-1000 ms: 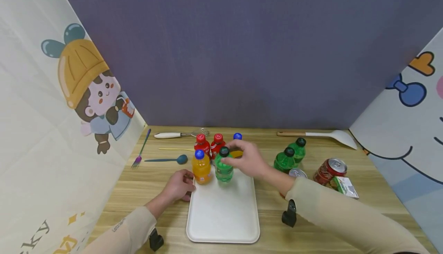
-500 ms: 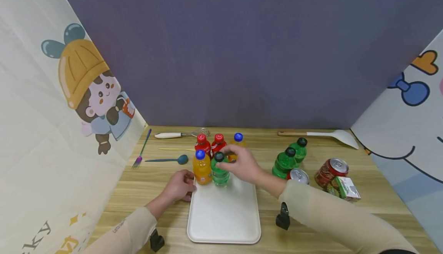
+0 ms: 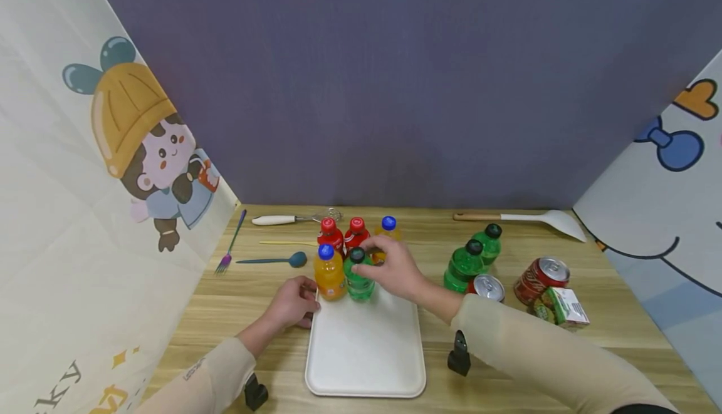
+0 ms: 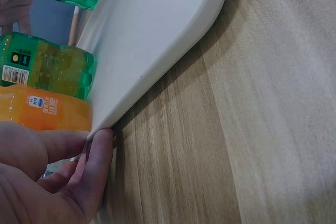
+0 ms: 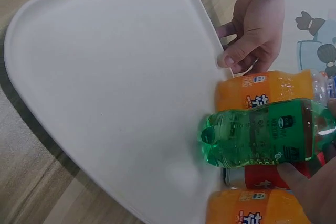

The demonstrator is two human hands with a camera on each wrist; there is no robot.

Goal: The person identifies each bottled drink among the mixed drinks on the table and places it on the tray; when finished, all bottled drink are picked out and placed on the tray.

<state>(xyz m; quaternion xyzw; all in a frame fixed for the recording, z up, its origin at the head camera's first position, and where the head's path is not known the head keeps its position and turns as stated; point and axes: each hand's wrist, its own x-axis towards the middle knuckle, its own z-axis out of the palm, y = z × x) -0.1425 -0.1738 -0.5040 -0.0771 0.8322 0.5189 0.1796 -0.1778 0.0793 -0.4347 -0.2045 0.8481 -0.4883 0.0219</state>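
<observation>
- Left hand (image 3: 293, 303): grip closed, pinching the left rim of the white tray (image 3: 363, 351); thumb on the rim shows best in right wrist.
- Right hand (image 3: 397, 267): grip closed round the top of the green bottle (image 3: 359, 282); bottle upright at the tray's far part, just beside the front orange bottle (image 3: 329, 276). Base contact with tray: can't tell.
- Head only: black cap of held bottle, blue caps, white spatula (image 3: 555, 223), whisk (image 3: 324, 216), fork (image 3: 225, 257), blue spoon (image 3: 296, 260).
- Left wrist only: barcode (image 4: 16, 73) on the green bottle's label, plus the tray's outer side wall.
- Writing: right wrist shows big white characters on the orange labels, partly readable; wall cloth (image 3: 62, 382) ends in "ky", start cut off; script on the red can (image 3: 536, 279) too small.
- Edges: white tray surface runs from bottles to the near rim; the red bottles (image 3: 329, 233) stand close behind; the other green bottles (image 3: 462, 269) well apart, right of the tray on the table (image 3: 440, 314).
</observation>
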